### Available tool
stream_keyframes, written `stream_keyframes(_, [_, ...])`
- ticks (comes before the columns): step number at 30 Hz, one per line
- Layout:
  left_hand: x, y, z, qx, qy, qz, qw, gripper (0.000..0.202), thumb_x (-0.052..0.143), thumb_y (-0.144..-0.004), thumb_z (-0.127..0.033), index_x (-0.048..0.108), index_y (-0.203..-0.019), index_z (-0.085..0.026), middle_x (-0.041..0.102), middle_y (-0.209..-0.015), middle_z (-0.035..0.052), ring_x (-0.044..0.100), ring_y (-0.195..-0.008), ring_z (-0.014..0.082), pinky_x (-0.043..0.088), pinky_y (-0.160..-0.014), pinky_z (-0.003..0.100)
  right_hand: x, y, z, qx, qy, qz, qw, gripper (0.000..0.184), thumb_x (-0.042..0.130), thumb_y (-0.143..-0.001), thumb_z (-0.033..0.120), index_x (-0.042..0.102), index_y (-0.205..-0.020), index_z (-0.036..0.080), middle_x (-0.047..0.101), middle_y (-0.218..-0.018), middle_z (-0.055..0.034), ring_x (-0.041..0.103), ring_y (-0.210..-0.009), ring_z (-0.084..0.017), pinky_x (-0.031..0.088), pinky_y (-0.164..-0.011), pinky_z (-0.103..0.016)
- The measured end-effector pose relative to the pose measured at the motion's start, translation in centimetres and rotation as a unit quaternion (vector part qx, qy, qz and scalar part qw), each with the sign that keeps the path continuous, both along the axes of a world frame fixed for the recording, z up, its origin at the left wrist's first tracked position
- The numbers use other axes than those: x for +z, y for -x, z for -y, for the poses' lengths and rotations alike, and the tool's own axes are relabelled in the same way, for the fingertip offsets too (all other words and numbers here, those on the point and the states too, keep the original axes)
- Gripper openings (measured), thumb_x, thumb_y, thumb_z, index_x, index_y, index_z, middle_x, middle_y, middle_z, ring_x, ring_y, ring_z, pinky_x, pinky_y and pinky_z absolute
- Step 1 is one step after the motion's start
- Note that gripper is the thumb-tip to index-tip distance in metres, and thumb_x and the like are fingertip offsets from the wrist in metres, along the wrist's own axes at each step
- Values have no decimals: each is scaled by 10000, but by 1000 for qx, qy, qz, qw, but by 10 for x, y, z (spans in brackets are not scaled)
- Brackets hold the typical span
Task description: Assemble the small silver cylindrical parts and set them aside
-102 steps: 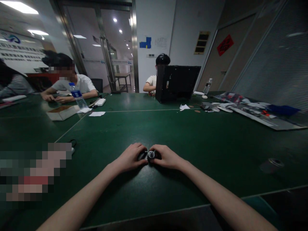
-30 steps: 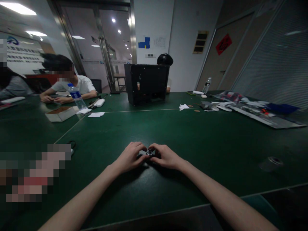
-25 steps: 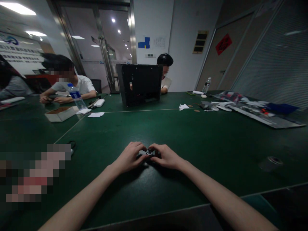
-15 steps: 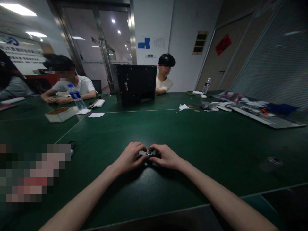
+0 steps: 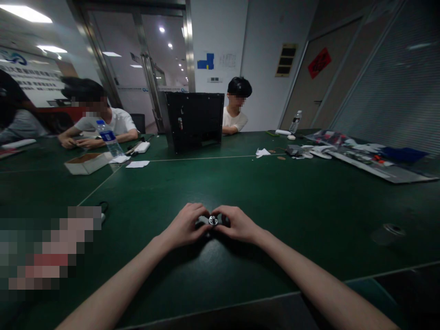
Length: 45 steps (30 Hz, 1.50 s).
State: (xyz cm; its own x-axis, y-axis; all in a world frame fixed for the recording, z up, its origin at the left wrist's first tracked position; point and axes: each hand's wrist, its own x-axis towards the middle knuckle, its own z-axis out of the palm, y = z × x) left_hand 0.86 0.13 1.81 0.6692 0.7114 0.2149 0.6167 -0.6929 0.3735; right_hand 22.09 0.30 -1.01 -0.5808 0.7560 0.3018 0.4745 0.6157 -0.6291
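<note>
A small dark round part with a silver centre (image 5: 213, 220) sits on the green table top (image 5: 292, 197), low in the middle of the view. My left hand (image 5: 184, 224) and my right hand (image 5: 238, 224) close on it from either side, fingertips meeting around it. Their fingers hide most of its dark body, so its exact shape cannot be told. Both forearms reach in from the bottom corners of the view.
A black open-sided box (image 5: 192, 121) stands at the far edge, with a seated person (image 5: 235, 107) beside it. Another person (image 5: 103, 123) works at the left behind a water bottle (image 5: 108, 136) and a cardboard tray (image 5: 87, 163). Printed boards (image 5: 371, 165) lie at right, and a blurred patch (image 5: 51, 247) covers the lower left.
My hands stay together around the part, which turns slightly, showing its silver centre. The black box has shifted left, leaving the seated person behind it in full view.
</note>
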Motion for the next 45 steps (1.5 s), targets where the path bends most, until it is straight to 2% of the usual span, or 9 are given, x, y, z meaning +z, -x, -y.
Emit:
stream_keyframes(9, [-4,1,-1,-12,-9,7,1000,168,591,-823,-280,587,-959,-181,591,-959,63,534,-904,215,423,-835,347,-2,1,-1,2,-9,16,1000,281,617,-748,156,556,-1022,169,620,-924,-37,549,-708,-122,436,-665,-231])
stream_keyframes(15, [-4,0,-2,-13,-17,12,1000,177,606,-810,-260,578,-964,-179,591,-970,61,533,-899,211,420,-825,341,-1,1,0,-11,6,20,1000,349,627,-753,187,515,-1084,181,638,-938,-45,576,-717,-134,439,-669,-239])
stream_keyframes(27, [-6,1,-3,15,-9,8,1000,199,546,-869,-278,587,-1042,-190,604,-1014,61,543,-928,210,425,-836,345,-6,1,-1,-21,27,29,999,483,610,-811,275,399,-1238,200,670,-921,-48,602,-681,-151,425,-641,-250])
stream_keyframes(45, [-7,0,-3,-2,-18,15,1000,180,552,-866,-324,579,-981,-189,601,-980,65,541,-902,213,418,-830,351,-6,3,-1,-14,31,23,999,515,627,-785,246,420,-1254,196,665,-979,-65,618,-733,-157,444,-668,-246])
